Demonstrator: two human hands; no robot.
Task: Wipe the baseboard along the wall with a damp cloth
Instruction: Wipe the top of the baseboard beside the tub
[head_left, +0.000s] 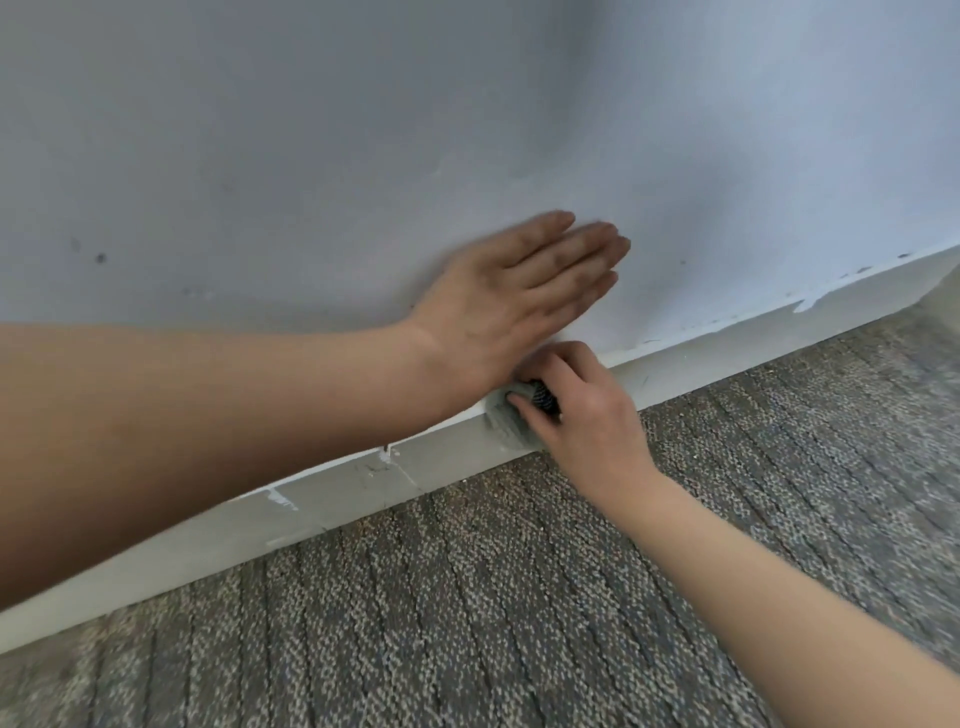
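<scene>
A white baseboard (332, 493) runs diagonally from lower left to upper right, between the pale wall and the carpet. My right hand (582, 410) presses a small grey cloth (511, 423) against the face of the baseboard near the middle of the view; most of the cloth is hidden under the fingers. My left hand (519, 296) lies flat on the wall just above it, fingers together and pointing right, holding nothing. Chipped paint marks show along the baseboard's top edge.
The pale grey-blue wall (311, 156) fills the upper half and has a few dark specks at the left. Grey patterned carpet (519, 597) covers the floor below the baseboard. The baseboard continues to the upper right (831, 301).
</scene>
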